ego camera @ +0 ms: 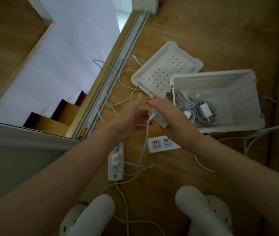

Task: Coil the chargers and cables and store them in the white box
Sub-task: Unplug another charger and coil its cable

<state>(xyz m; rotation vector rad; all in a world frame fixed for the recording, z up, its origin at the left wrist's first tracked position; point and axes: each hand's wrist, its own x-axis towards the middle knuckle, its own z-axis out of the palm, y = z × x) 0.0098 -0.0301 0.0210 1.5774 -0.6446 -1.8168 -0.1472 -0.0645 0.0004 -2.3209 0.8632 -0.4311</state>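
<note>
My right hand [166, 113] holds a white charger brick [158, 119] above the wooden floor, just left of the white box [217, 77]. A white cable [144, 143] hangs from the brick down to the floor. My left hand [130, 114] is open beside it, fingers straight, palm facing the brick. Inside the box lie several coiled cables and chargers [200, 109]. More loose white cables [125, 86] sprawl on the floor beyond my hands.
The box's perforated lid [166, 68] lies behind the box. Two white power strips [116, 160] [162, 143] lie on the floor near my arms. A sliding-door track [118, 65] and stairs [62, 116] are at left. My white shoes [91, 217] are below.
</note>
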